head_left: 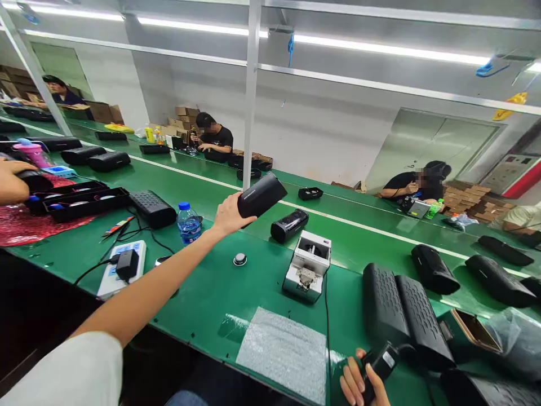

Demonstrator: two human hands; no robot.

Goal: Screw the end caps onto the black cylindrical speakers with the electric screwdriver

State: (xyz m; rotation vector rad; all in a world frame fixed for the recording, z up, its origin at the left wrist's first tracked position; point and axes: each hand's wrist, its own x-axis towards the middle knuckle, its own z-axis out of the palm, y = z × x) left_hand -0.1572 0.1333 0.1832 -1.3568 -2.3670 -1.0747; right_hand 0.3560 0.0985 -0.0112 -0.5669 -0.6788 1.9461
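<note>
My left hand (230, 216) reaches far out over the bench, fingers wrapped around the near end of a black speaker housing (262, 198), held tilted above the surface. Just beyond and right of it lies another black housing (289, 225) with an open, detailed face. At the lower right, my right hand (359, 380) grips a black electric screwdriver (381, 362) bearing a white label; its tip is hidden. A white screw feeder (307, 266) stands between my hands. In front of it is a grey foam sheet (285, 354). A small round speaker driver (239, 259) rests to its left.
Perforated black housings (384, 301) stand at right beside an open box-like part (475, 332). To the left are a water bottle (189, 224), a power strip (122, 268) and cables. Another person's hand (14, 180) is at far left. A metal post (251, 96) rises ahead.
</note>
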